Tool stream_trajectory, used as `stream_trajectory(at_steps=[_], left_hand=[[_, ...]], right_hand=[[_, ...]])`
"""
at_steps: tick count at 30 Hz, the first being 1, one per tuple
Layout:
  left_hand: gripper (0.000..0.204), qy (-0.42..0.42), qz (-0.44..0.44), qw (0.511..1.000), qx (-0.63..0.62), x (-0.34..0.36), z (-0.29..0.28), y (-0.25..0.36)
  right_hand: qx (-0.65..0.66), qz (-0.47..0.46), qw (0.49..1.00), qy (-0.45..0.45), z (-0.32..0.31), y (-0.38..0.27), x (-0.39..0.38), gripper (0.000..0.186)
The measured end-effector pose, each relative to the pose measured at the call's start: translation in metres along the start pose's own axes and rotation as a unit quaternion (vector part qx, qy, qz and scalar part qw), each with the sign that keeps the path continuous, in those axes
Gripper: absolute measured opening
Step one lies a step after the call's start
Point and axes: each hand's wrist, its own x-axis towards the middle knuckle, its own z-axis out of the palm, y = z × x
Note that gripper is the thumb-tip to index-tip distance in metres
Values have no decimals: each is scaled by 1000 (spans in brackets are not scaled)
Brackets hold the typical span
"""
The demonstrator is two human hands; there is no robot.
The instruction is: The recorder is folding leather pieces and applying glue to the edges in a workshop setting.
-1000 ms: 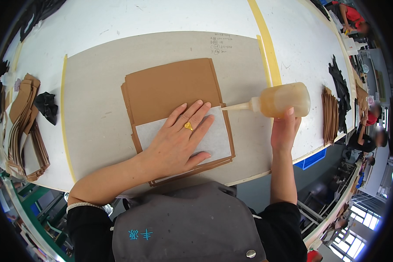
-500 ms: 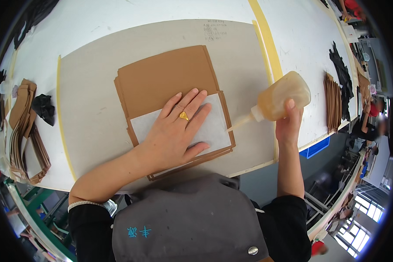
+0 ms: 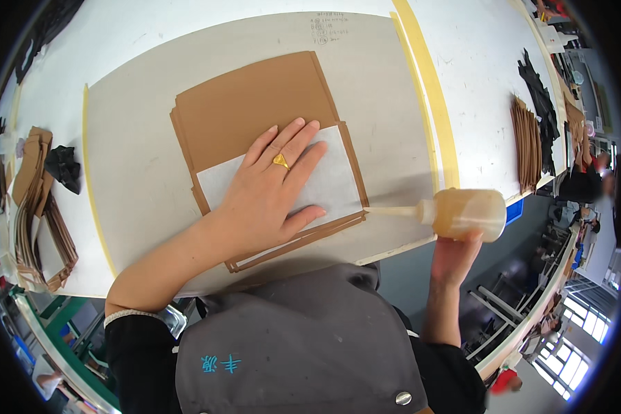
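My left hand point(image 3: 269, 200), with a gold ring, lies with fingers spread over a white sheet point(image 3: 338, 172) and the brown pieces point(image 3: 248, 86) stacked beneath it on a grey board point(image 3: 131, 138). My right hand point(image 3: 455, 252) grips a translucent squeeze bottle point(image 3: 469, 210) of amber liquid, held almost level. The tip of its long pale nozzle point(image 3: 393, 210) is at the lower right corner of the white sheet, on the brown edge.
Brown pieces point(image 3: 34, 200) and a black bundle point(image 3: 65, 169) lie on the left; more brown strips point(image 3: 524, 145) and black material point(image 3: 538, 103) on the right. Yellow tape point(image 3: 435, 131) crosses the white table point(image 3: 476, 62). A blue bin point(image 3: 514, 210) is below. Co-workers point(image 3: 576, 183) appear at far right.
My right hand has brought the bottle downward, moving the nozzle along the sheet's right edge to its lower corner. The board, pieces and left hand appear higher in view.
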Motion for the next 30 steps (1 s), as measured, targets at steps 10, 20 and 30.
stream_trajectory(at_steps=[10, 20, 30], left_hand=[[63, 1, 9, 999, -43, -1, 1, -5], [61, 43, 18, 998, -39, -7, 8, -10], [60, 56, 24, 997, -38, -3, 15, -11]], right_hand=[[-35, -22, 998, 43, 15, 23, -50, 77], [-64, -34, 995, -70, 60, 23, -70, 94], [-182, -57, 958, -214, 88, 27, -75, 105]])
